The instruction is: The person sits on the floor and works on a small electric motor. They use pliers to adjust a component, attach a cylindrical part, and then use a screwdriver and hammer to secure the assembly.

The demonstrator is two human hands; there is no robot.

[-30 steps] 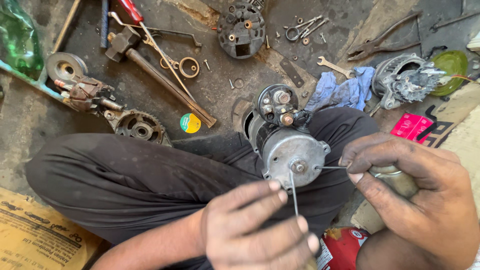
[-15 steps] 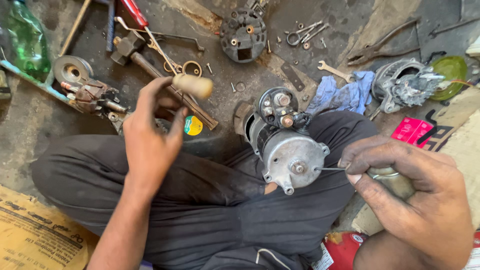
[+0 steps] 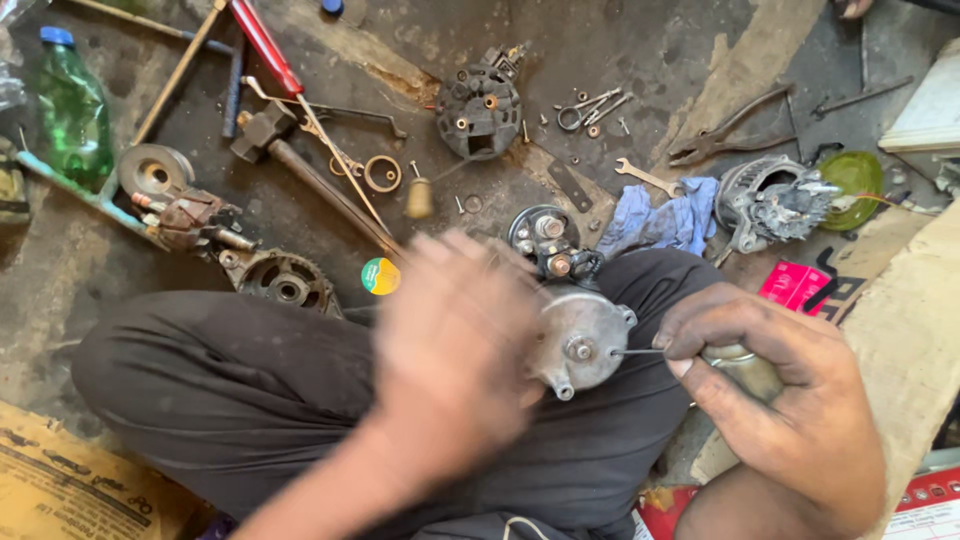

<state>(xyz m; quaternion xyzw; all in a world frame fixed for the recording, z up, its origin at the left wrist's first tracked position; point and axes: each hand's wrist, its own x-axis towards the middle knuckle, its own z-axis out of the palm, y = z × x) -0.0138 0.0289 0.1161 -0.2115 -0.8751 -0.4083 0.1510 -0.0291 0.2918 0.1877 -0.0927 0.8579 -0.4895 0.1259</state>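
Observation:
A grey starter motor (image 3: 582,340) rests on my lap, its end cap facing up. My right hand (image 3: 785,400) pinches a thin metal pin (image 3: 636,351) whose tip meets the motor's side. The same hand also cradles a small metal cylinder (image 3: 742,366). My left hand (image 3: 450,345) is blurred in motion just left of the motor, fingers spread, and nothing shows in it. A small wooden-handled tool (image 3: 419,196) lies on the floor beyond my knee.
The floor ahead holds a hammer (image 3: 300,165), a red-handled screwdriver (image 3: 262,42), a black end plate (image 3: 480,108), a spanner (image 3: 648,178), a blue rag (image 3: 660,222), an alternator (image 3: 772,202), a green bottle (image 3: 72,110) and a gear housing (image 3: 285,282). Cardboard (image 3: 60,490) lies at lower left.
My left hand carried the thin-shafted wooden-handled tool out to the floor, let it go there, and has swung back toward the motor. The right hand kept its hold on the pin.

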